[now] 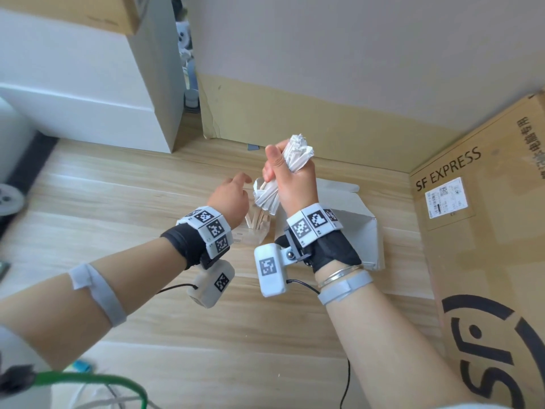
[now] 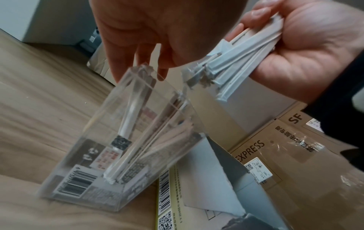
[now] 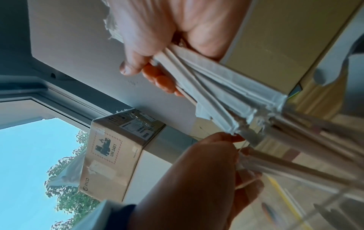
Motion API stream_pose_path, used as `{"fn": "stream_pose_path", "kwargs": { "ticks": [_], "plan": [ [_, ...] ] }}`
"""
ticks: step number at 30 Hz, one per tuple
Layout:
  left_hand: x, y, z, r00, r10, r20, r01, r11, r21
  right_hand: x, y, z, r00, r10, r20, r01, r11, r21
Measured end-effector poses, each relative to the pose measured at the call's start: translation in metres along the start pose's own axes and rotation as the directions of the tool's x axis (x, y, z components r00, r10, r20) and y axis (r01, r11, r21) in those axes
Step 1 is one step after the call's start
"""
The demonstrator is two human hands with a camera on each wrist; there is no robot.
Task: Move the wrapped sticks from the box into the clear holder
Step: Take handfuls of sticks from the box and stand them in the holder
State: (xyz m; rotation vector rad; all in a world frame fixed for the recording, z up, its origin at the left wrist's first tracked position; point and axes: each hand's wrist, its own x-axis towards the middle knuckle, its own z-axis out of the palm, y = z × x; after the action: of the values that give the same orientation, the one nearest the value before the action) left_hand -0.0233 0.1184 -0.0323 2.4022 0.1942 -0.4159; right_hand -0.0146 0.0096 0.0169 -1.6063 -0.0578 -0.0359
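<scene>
My right hand (image 1: 284, 172) grips a bundle of white paper-wrapped sticks (image 1: 298, 154) in a fist, held upright above the table. The bundle's lower end (image 2: 226, 73) hangs just over the rim of the clear holder (image 2: 122, 140). That holder (image 1: 256, 231) stands on the wood surface and has several sticks leaning inside it. My left hand (image 1: 239, 184) hovers at the holder's top with fingers (image 2: 118, 59) straight and relaxed, holding nothing. The white box (image 1: 362, 231) lies right of the holder, largely behind my right wrist. In the right wrist view the bundle (image 3: 216, 77) fans out from my fist.
A large SF Express carton (image 1: 486, 231) stands at the right. Flat cardboard (image 1: 295, 113) leans on the back wall. A white cabinet (image 1: 88, 84) fills the left rear. A green cable (image 1: 88, 379) lies near the front left edge.
</scene>
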Motion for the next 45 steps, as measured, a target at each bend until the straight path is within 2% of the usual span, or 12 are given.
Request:
{"fn": "stream_pose_path", "kwargs": {
  "ticks": [5,8,12,15,19,24,26,28,30,38,41,45],
  "plan": [
    [-0.004,0.000,-0.003,1.000,0.008,0.012,-0.008,1.000,0.014,0.000,0.014,0.013,0.999,0.044,0.025,-0.044,0.999,-0.007],
    [-0.005,-0.003,-0.003,0.999,-0.008,0.038,0.008,1.000,0.003,-0.001,0.027,0.015,0.992,0.121,0.032,-0.117,0.988,-0.104],
    [-0.002,-0.008,-0.004,0.998,-0.011,0.056,0.011,1.000,0.007,-0.001,0.051,0.014,0.959,0.281,-0.034,-0.280,0.921,-0.270],
    [-0.001,-0.010,-0.003,0.997,-0.016,0.070,0.015,1.000,0.021,-0.005,0.058,0.009,0.911,0.406,-0.071,-0.397,0.818,-0.417],
    [-0.001,-0.011,-0.003,0.997,-0.012,0.076,0.011,1.000,0.015,-0.012,0.055,0.002,0.939,0.332,0.086,-0.209,0.754,-0.623],
    [0.000,-0.009,0.000,0.996,0.016,0.084,-0.015,1.000,-0.004,-0.008,0.055,-0.006,0.956,0.286,0.060,-0.192,0.768,-0.611],
    [-0.002,-0.008,-0.001,0.997,0.024,0.078,-0.023,1.000,-0.018,-0.007,0.056,-0.007,0.937,0.332,0.104,-0.164,0.686,-0.709],
    [-0.003,-0.007,0.000,0.998,0.030,0.061,-0.028,0.999,-0.032,-0.009,0.056,-0.008,0.888,0.426,0.172,-0.124,0.583,-0.803],
    [-0.004,-0.006,0.001,0.998,0.047,0.040,-0.045,0.998,-0.043,-0.011,0.055,-0.008,0.855,0.475,0.211,-0.089,0.534,-0.841],
    [-0.008,-0.005,0.003,0.990,0.128,-0.052,-0.131,0.989,-0.067,-0.009,0.045,-0.008,0.965,0.240,0.106,-0.129,0.784,-0.607],
    [-0.009,-0.005,0.003,0.993,0.090,-0.072,-0.096,0.992,-0.082,-0.010,0.038,-0.008,0.985,0.160,0.066,-0.092,0.806,-0.585],
    [-0.010,-0.003,-0.001,0.997,0.029,-0.075,-0.037,0.993,-0.116,-0.014,0.039,-0.004,0.969,0.214,0.121,-0.092,0.774,-0.627]
  ]
}}
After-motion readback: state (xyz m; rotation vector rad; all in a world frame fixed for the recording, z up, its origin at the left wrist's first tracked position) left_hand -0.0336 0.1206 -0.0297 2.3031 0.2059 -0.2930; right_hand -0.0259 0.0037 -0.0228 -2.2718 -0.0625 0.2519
